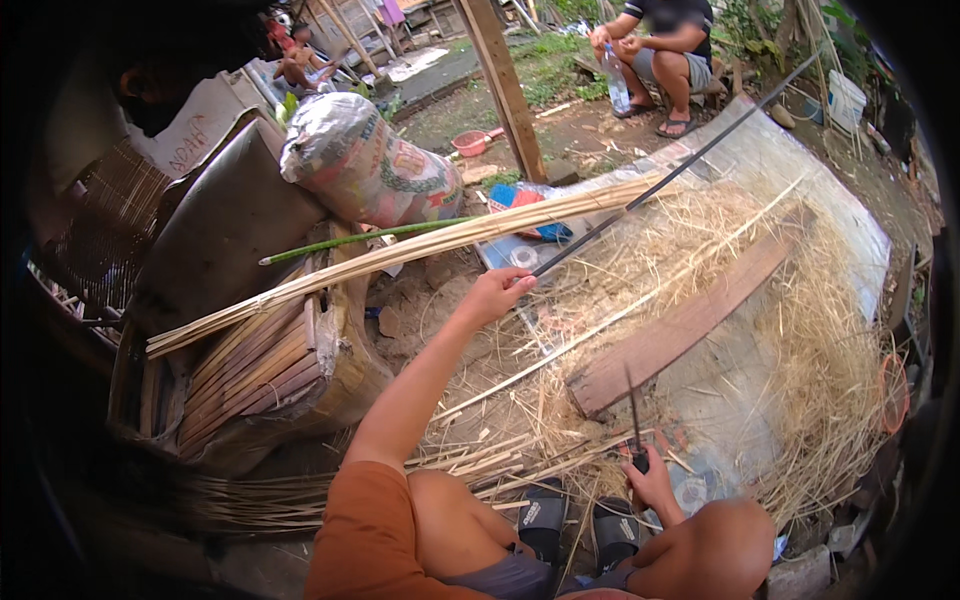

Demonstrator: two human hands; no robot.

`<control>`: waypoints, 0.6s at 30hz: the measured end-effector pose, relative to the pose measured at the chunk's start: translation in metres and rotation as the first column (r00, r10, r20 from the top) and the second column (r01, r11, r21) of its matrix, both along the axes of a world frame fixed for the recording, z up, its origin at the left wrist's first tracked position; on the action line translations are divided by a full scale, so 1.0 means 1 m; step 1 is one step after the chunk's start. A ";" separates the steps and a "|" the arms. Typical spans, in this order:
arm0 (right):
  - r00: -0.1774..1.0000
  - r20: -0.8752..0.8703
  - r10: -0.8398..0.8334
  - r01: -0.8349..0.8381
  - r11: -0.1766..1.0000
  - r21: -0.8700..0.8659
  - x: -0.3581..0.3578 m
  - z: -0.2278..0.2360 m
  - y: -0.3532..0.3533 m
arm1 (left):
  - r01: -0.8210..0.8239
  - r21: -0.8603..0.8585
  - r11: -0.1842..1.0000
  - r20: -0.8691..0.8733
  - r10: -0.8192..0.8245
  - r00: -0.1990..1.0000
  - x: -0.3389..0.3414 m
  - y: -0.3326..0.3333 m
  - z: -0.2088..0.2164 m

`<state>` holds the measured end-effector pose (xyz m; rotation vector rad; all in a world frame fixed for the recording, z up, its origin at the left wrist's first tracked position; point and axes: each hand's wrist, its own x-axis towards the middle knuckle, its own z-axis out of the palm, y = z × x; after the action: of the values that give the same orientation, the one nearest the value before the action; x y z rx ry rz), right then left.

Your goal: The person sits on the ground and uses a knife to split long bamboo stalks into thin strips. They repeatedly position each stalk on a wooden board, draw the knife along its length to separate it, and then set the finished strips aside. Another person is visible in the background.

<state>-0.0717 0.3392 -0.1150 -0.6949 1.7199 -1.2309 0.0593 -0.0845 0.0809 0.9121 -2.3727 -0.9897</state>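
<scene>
My left hand [497, 294], arm stretched forward, is closed on the near end of a long, thin dark pole [690, 162]. The pole slants away toward the upper right, over a tarp. Low in front of my right knee, my right hand [656, 484] grips a knife [634, 418] by its dark handle, its narrow blade pointing up. Just beyond the blade lies a brown wooden plank [690, 330] among pale shavings [830, 400]. A long pale split strip [610, 308] rests left of the plank.
A bundle of pale strips [400, 252] and a green stalk [350, 241] cross a worn box [345, 340] holding brown slats [250, 370]. Behind stand a stuffed sack [370, 160] and a wooden post [505, 90]. A seated person [672, 60] holds a plastic bottle [615, 80].
</scene>
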 end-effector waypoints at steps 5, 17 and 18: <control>0.814 -0.507 0.282 -0.377 0.921 -0.094 0.003 0.036 -0.011 | 0.080 0.619 0.781 0.189 -0.248 0.950 -0.060 0.053 -0.062; 0.606 0.792 0.075 -0.096 0.995 -0.020 0.027 0.013 -0.011 | 0.413 0.010 0.911 0.579 -0.342 0.740 -0.198 0.158 -0.145; 0.619 0.783 0.058 -0.087 0.996 -0.006 0.027 0.011 -0.009 | 0.409 -0.024 0.912 0.533 -0.335 0.777 -0.206 0.176 -0.147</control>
<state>-0.0443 0.3303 -0.1045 -0.1258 0.9448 -1.1896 -0.1470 0.0915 -0.0660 0.7325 -3.1363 -0.7560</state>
